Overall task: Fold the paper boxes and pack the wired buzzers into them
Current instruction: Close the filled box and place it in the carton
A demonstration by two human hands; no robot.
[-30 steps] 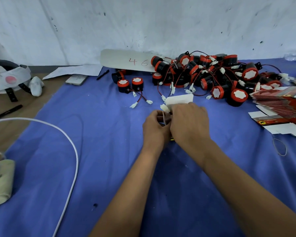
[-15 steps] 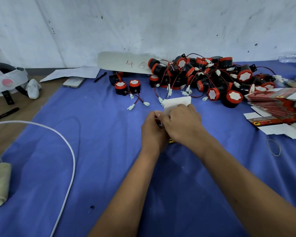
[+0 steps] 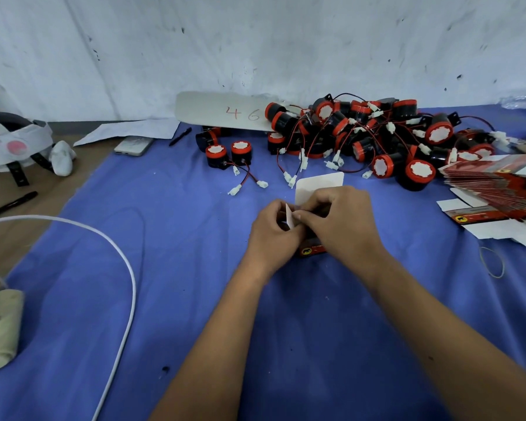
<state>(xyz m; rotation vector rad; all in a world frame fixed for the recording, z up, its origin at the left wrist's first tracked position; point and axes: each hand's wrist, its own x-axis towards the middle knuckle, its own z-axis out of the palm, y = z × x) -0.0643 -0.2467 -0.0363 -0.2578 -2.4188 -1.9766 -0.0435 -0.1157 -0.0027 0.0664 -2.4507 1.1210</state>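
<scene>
On the blue cloth (image 3: 316,329), my left hand (image 3: 272,230) and right hand (image 3: 340,221) both pinch the paper box (image 3: 313,249), steadying it to fold its white flap (image 3: 319,185).

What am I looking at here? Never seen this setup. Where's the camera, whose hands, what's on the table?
There is no machine here: a person works bare-handed, and the single picture comes from a wide-angle camera worn on their head, looking forward and down.

The left hand and right hand meet at the middle of the blue cloth-covered table. Both have a grip on a small red-and-white paper box, folding its white flaps; one flap stands up behind the fingers.

Behind the hands lies a pile of black-and-red round wired buzzers with white plugs, and two more buzzers stand apart to the left. A stack of flat unfolded red boxes sits at the right.

A white cable, a black pen and a phone lie to the left.
</scene>
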